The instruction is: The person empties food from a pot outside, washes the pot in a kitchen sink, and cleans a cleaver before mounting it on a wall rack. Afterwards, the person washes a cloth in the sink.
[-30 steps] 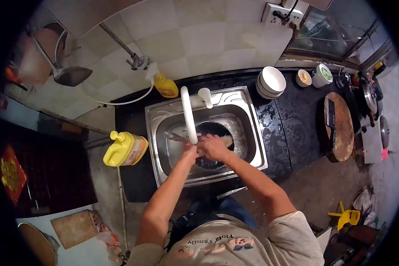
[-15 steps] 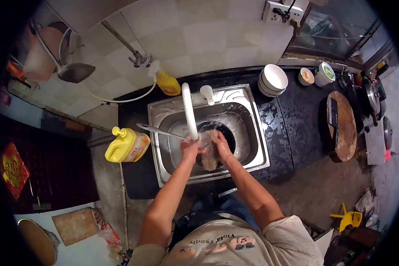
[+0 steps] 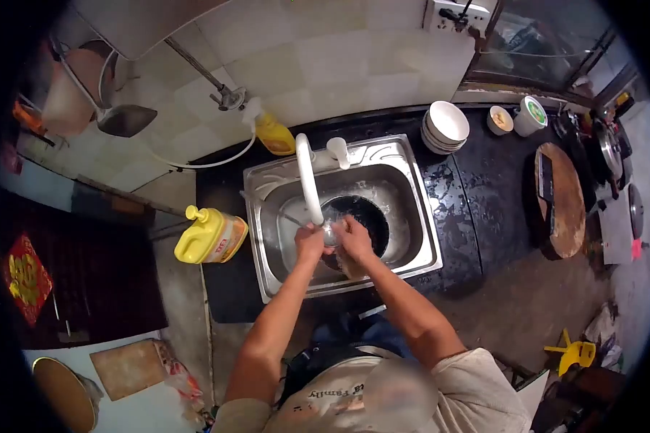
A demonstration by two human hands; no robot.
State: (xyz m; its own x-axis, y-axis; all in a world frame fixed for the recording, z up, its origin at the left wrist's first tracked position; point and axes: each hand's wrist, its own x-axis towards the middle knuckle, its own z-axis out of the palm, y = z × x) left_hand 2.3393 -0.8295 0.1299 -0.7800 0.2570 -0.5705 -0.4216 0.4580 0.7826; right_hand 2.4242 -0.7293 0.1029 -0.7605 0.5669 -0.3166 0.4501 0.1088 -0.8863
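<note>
In the sink (image 3: 430, 249), my left hand (image 3: 310, 242) is closed round a metal ladle (image 3: 330, 235), its rounded bowl between my two hands. The ladle's thin handle (image 3: 290, 219) points up and to the left. My right hand (image 3: 354, 237) is closed on a brownish cloth (image 3: 352, 268) against the bowl, and part of the cloth hangs below the fingers. Just above both hands ends the white faucet spout (image 3: 307, 177). Beneath them a dark round basin or pan (image 3: 377, 216) sits in the sink; its contents are hard to make out.
Left of the sink stands a yellow detergent jug (image 3: 209, 238), with a yellow bottle (image 3: 274, 137) behind it. Stacked white bowls (image 3: 448, 124), a small bowl (image 3: 500, 120) and a white tub (image 3: 531, 117) line the back right. A round wooden board with a cleaver (image 3: 565, 206) lies farther right.
The ladle's handle has swung and dipped lower into the sink, so less of it shows. My right hand has shifted over the bowl, and the cloth is more bunched beneath it.
</note>
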